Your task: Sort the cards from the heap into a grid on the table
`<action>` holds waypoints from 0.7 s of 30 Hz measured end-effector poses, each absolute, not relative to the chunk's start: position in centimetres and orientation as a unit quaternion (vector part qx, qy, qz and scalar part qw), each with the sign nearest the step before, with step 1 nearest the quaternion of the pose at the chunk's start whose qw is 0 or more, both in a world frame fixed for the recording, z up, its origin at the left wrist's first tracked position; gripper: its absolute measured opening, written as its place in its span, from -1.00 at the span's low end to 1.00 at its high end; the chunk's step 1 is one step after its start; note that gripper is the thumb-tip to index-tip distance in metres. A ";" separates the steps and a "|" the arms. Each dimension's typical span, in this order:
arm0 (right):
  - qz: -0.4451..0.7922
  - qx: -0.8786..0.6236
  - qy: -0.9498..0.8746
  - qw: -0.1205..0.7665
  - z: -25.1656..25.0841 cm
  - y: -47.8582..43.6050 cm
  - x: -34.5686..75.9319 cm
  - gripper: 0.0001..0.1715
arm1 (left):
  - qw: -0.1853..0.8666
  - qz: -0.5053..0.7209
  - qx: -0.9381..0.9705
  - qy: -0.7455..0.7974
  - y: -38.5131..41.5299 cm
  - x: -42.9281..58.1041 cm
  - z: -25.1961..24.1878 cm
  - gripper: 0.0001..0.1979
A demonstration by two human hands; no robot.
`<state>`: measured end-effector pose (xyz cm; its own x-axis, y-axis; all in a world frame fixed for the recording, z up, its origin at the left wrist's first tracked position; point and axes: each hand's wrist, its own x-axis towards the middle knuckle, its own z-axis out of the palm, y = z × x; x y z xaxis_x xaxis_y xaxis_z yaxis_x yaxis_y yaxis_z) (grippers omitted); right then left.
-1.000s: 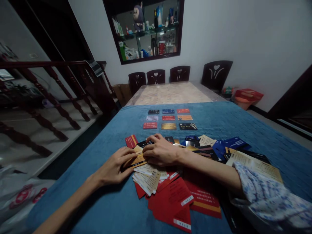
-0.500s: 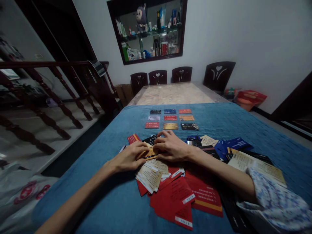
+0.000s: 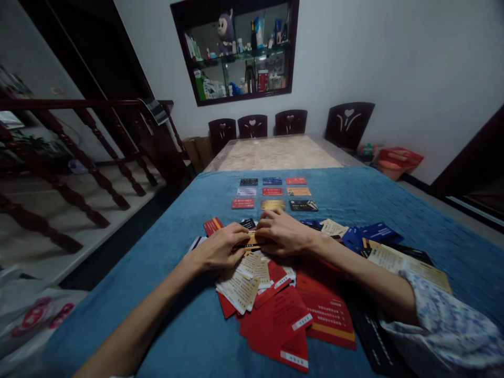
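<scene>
My left hand (image 3: 223, 247) and my right hand (image 3: 282, 234) meet over a heap of cards in front of me. Between their bent fingertips they grip a gold card with a dark stripe (image 3: 252, 240), its ends covered by the fingers. Cream paper slips with print (image 3: 239, 287) fan out just below the hands. Nearer to me lie red card sleeves (image 3: 275, 315). A red card with a yellow stripe (image 3: 213, 226) and a black card (image 3: 248, 223) stick out beyond my left hand.
Three rows of laid-out cards, among them a black one (image 3: 303, 206), lie farther back on the blue cloth (image 3: 165, 294). Blue sleeves (image 3: 378, 231) and a large cream slip (image 3: 409, 266) are at the right. Chairs (image 3: 252, 126) stand behind the table.
My left hand has moved closer to my right hand, and less of the gold card shows between them. The view has shifted slightly. The laid-out rows stay as they were.
</scene>
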<state>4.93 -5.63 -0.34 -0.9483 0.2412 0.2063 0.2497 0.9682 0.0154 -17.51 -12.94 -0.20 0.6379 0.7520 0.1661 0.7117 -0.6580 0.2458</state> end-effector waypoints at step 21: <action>-0.044 -0.115 -0.988 0.096 -0.1 -6.1 4.7 -0.79 | -0.232 0.037 0.900 0.368 -14.3 -17.7 -1.9 -0.86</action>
